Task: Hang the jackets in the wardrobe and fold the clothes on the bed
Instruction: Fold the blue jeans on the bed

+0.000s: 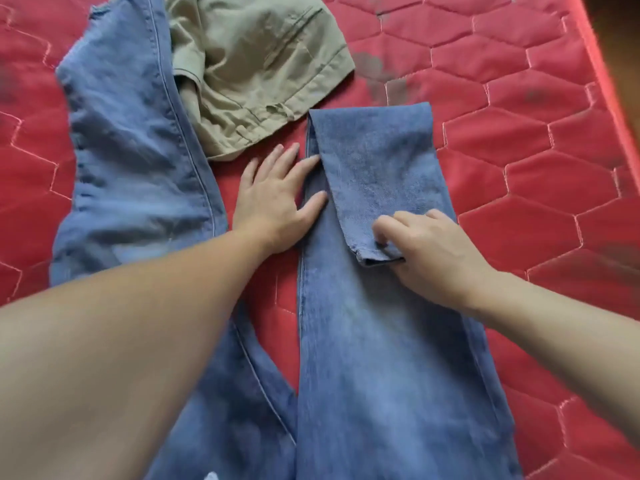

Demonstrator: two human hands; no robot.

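Jeans (381,323) leg folded back; right fingers (388,225) pinching hem, left fingers (308,164) spread flat.

Red quilted mattress (519,140) with a stitched hexagon pattern, filling the frame; dark smudges at upper centre, edge visible at far right. Directly on it: blue jeans (381,358), one leg running from lower centre up the left side, the other up the middle with its end folded back on itself. Khaki garment (263,71), crumpled, at upper centre, just beside the folded leg and touching the left leg.
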